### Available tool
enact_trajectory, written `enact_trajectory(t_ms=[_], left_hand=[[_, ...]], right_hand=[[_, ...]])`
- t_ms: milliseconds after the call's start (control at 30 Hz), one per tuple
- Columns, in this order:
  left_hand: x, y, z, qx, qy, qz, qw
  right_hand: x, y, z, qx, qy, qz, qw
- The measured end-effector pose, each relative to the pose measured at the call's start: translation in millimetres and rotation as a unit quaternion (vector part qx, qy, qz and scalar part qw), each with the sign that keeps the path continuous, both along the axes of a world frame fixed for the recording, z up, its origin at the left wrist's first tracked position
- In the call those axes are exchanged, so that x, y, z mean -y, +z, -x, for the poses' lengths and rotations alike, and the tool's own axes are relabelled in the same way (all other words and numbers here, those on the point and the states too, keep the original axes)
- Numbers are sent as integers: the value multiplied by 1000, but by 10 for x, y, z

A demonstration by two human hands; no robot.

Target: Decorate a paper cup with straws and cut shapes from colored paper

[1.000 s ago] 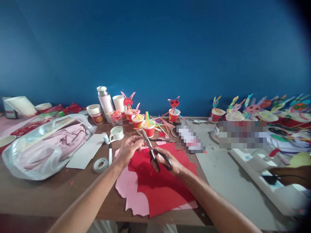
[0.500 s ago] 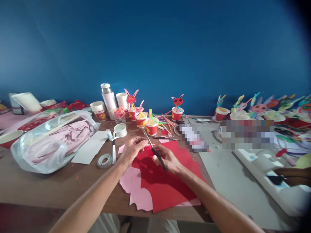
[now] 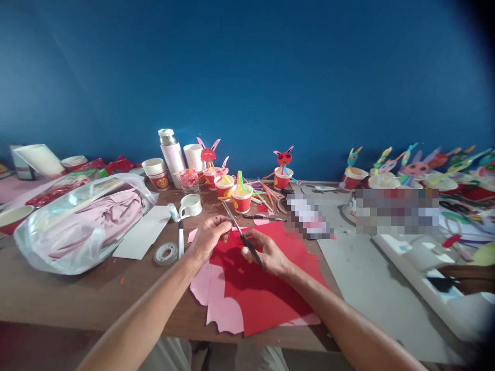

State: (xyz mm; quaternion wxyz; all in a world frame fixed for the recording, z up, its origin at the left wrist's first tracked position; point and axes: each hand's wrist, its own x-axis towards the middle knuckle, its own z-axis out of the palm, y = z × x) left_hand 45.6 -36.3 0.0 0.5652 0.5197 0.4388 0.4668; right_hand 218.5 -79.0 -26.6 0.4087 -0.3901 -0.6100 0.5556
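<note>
In my right hand [image 3: 266, 252] is a pair of scissors [image 3: 244, 238] with dark handles, its metal blades pointing up and away to the left. My left hand [image 3: 211, 234] is closed in a pinch just left of the blades, and what its fingertips hold is too small to make out. Both hands are over a large red paper sheet [image 3: 270, 293]. Pieces of pink paper [image 3: 226, 315] with curved cut edges stick out from under the sheet's left side.
Beyond the hands stand a red paper cup [image 3: 242, 203] with coloured strips and a cup figure [image 3: 283, 178]. To the left lie a tape roll [image 3: 166, 254], a white marker [image 3: 181, 239], white card [image 3: 141, 234] and a plastic bag [image 3: 83, 252]. A white tray [image 3: 413, 283] is right.
The scissor tips and my left hand have shifted slightly left. My right hand keeps its hold on the scissors, and the red sheet lies as before. The view has tilted a little.
</note>
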Motion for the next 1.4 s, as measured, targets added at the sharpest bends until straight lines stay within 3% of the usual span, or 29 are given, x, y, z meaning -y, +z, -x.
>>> enact_trajectory(t_ms=[133, 233, 400, 500, 633, 700, 1033, 1400], left_hand=[[16, 17, -20, -65, 56, -48, 995], [20, 24, -5, -99, 64, -69, 991], [-3, 129, 121, 41, 13, -56, 998], [-27, 218, 212, 67, 6, -54, 996], [-72, 251, 261, 9, 46, -78, 996], [-90, 241, 244, -20, 76, -102, 992], [-47, 244, 66, -135, 100, -159, 973], [-16, 207, 56, -181, 97, -185, 961]], right_hand=[[19, 32, 30, 53, -43, -27, 997], [0, 2, 27, 82, -69, -50, 993], [-104, -61, -95, 39, -114, -9, 993], [-110, -1, -142, -19, -78, 1, 997], [-30, 106, -108, -53, 50, -26, 997], [-3, 122, -95, -60, 74, -39, 995], [-3, 100, -85, -47, 75, -1, 996], [16, 81, -60, -54, 79, 3, 995]])
